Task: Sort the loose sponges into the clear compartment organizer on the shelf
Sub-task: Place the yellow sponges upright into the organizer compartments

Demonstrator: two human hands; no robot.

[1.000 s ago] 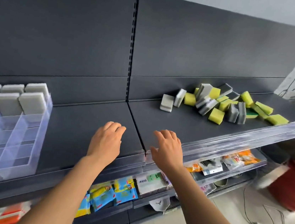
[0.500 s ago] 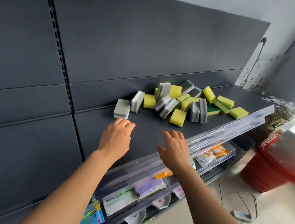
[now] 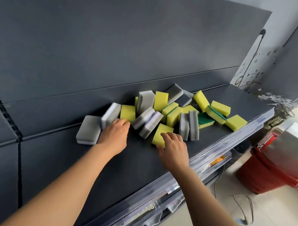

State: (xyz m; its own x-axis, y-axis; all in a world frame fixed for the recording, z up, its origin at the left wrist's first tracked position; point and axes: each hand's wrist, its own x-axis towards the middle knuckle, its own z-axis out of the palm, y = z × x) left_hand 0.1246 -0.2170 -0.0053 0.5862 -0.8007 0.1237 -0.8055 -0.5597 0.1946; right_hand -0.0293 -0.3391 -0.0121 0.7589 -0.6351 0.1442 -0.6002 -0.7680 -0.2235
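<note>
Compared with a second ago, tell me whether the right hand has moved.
Yes. The right hand went forward from the shelf's front edge to the sponge pile, now touching the nearest yellow sponge.

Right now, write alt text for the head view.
Two bare hands reach into a pile of grey and yellow sponges on a dark shelf: the left hand at its near edge, the right hand touching a yellow sponge.

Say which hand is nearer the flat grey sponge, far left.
Left. The left hand lies just beside the grey sponge; the right hand is farther right, at a yellow sponge.
</note>
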